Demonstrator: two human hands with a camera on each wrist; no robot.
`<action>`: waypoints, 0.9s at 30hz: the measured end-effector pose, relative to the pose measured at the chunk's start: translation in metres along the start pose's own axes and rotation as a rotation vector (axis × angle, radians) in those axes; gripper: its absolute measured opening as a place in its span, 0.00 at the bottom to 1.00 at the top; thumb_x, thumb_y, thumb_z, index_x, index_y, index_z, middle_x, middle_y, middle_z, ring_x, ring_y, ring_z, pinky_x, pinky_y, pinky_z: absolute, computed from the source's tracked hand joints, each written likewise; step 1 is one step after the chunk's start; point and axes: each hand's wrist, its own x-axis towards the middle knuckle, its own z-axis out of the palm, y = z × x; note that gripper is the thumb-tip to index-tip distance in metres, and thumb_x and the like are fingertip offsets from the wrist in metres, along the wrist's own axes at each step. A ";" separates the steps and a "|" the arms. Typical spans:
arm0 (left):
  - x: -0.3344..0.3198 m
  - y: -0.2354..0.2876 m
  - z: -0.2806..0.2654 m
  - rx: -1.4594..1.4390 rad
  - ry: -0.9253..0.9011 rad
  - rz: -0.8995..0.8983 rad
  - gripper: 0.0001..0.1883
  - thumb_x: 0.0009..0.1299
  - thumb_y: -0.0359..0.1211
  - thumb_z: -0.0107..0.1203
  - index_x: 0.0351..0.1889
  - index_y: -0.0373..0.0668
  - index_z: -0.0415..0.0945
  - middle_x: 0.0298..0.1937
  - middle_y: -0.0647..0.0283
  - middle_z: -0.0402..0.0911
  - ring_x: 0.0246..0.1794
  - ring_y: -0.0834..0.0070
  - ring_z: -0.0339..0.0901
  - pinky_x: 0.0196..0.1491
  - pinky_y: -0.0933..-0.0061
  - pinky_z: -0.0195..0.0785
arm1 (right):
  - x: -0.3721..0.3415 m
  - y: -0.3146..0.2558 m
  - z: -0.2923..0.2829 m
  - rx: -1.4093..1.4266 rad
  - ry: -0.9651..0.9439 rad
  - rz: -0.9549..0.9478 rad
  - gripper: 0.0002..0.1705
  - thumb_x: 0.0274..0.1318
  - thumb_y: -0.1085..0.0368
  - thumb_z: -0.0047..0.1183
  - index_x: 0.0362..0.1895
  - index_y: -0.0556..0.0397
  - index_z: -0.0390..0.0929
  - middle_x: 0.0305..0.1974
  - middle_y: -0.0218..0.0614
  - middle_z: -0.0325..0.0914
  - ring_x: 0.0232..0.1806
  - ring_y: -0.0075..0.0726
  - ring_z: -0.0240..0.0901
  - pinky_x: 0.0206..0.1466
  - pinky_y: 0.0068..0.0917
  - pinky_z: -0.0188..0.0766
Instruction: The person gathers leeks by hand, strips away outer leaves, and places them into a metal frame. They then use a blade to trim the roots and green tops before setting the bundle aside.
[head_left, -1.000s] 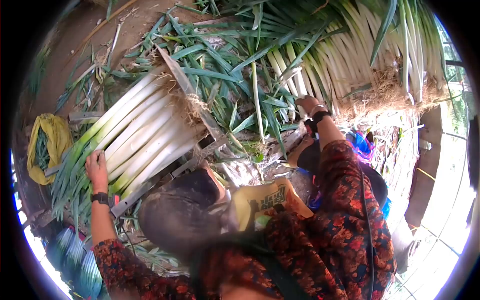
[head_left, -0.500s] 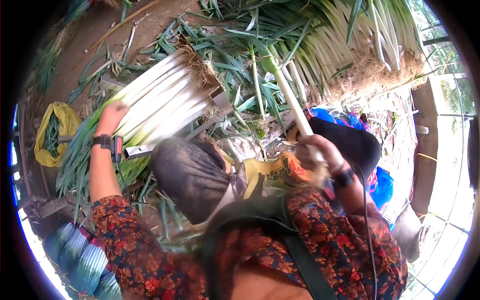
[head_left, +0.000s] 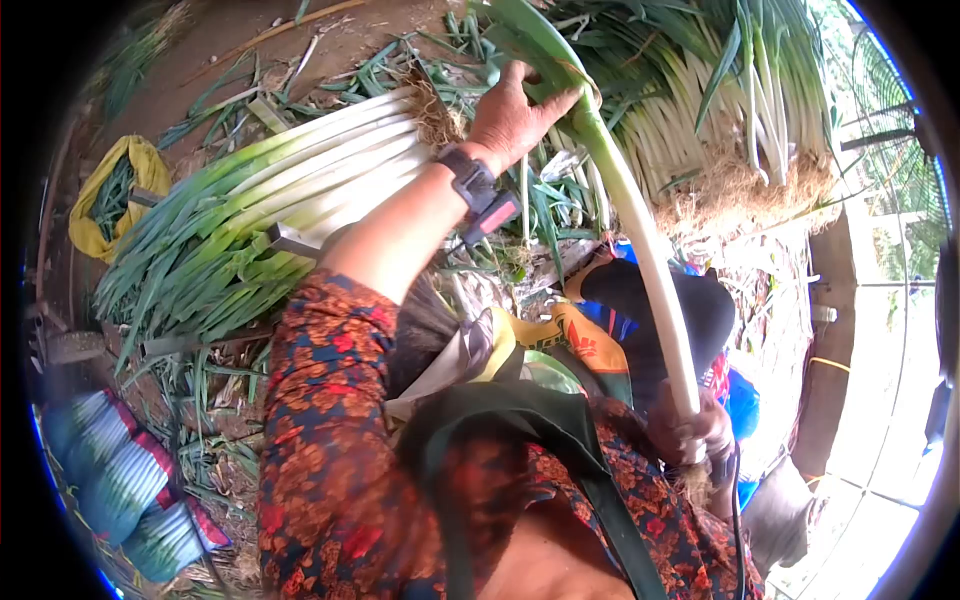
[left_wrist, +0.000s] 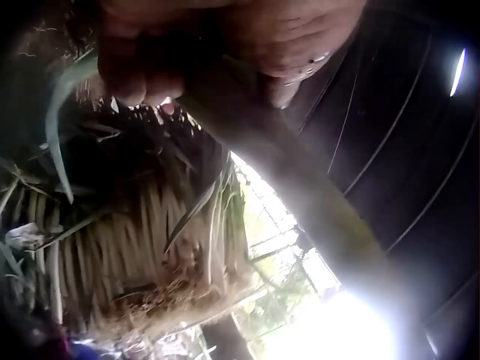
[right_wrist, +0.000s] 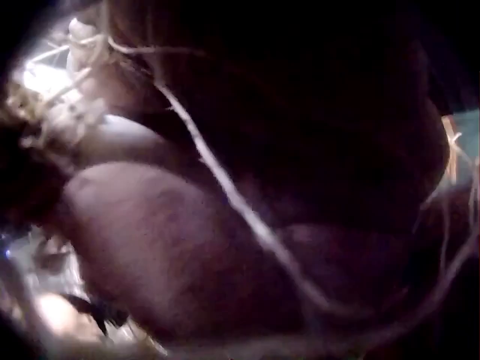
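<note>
One long leek (head_left: pixel 640 220) slants across the head view, its green top up and its white root end low. My right hand (head_left: pixel 690 428) grips it just above the roots, and in the right wrist view the fingers (right_wrist: pixel 150 240) curl near stringy roots (right_wrist: pixel 225 187). At the leafy part, my left hand (head_left: pixel 520 115) pinches the stalk between thumb and fingers. The left wrist view shows that hand (left_wrist: pixel 232 37) on the blurred stalk (left_wrist: pixel 292 165). A row of thick leeks (head_left: pixel 330 160) lies to the left, beneath the left forearm.
More leeks with brown roots (head_left: pixel 750 195) are stacked at the upper right. A yellow sack (head_left: pixel 150 165) holds green leaves at the far left. Patterned cloth (head_left: pixel 130 470) lies at the lower left. Metal bars (head_left: pixel 290 240) stand by the row, and loose leaves litter the ground.
The right hand took a leek from near the stacked pile and drew it down toward the body. My left hand left the row, moved up and right, and took hold of the leek's upper part.
</note>
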 end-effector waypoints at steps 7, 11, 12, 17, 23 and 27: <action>-0.008 0.038 -0.044 -0.906 -0.109 -0.429 0.35 0.64 0.67 0.49 0.39 0.41 0.79 0.24 0.66 0.80 0.15 0.83 0.74 0.16 0.82 0.68 | 0.012 0.014 0.013 -1.005 0.596 -0.211 0.12 0.48 0.71 0.53 0.39 0.55 0.70 0.24 0.31 0.70 0.24 0.30 0.68 0.26 0.27 0.65; -0.026 0.011 -0.054 -0.922 -0.021 -0.436 0.30 0.73 0.62 0.38 0.43 0.46 0.76 0.32 0.65 0.81 0.23 0.77 0.77 0.22 0.75 0.72 | 0.029 0.026 0.023 -1.279 0.813 -0.301 0.11 0.50 0.68 0.54 0.39 0.55 0.69 0.25 0.41 0.72 0.24 0.39 0.70 0.28 0.35 0.68; -0.028 0.012 -0.057 -0.932 0.037 -0.408 0.29 0.74 0.61 0.38 0.44 0.46 0.76 0.33 0.64 0.81 0.25 0.76 0.78 0.23 0.74 0.74 | 0.032 0.027 0.022 -1.308 0.813 -0.312 0.12 0.50 0.68 0.54 0.39 0.55 0.69 0.25 0.47 0.73 0.25 0.49 0.73 0.30 0.39 0.69; -0.032 -0.009 -0.077 -0.802 0.319 -0.623 0.25 0.76 0.53 0.39 0.38 0.41 0.76 0.25 0.60 0.80 0.16 0.72 0.77 0.17 0.70 0.73 | 0.044 0.030 0.024 -1.463 0.898 -0.374 0.10 0.50 0.68 0.53 0.38 0.54 0.68 0.25 0.51 0.74 0.29 0.58 0.76 0.31 0.45 0.70; -0.042 -0.038 -0.193 -0.503 0.316 -0.590 0.17 0.75 0.41 0.40 0.35 0.39 0.75 0.25 0.60 0.79 0.17 0.76 0.72 0.20 0.76 0.66 | 0.039 0.032 0.013 -1.392 0.905 -0.425 0.10 0.48 0.69 0.53 0.35 0.54 0.67 0.22 0.46 0.69 0.22 0.45 0.68 0.28 0.39 0.67; -0.061 -0.055 -0.262 -1.056 0.878 -0.350 0.17 0.78 0.37 0.35 0.36 0.40 0.74 0.30 0.62 0.78 0.26 0.79 0.70 0.31 0.80 0.67 | 0.047 0.041 -0.002 -1.157 0.753 -0.613 0.09 0.48 0.72 0.53 0.33 0.53 0.66 0.23 0.30 0.66 0.25 0.25 0.63 0.28 0.29 0.64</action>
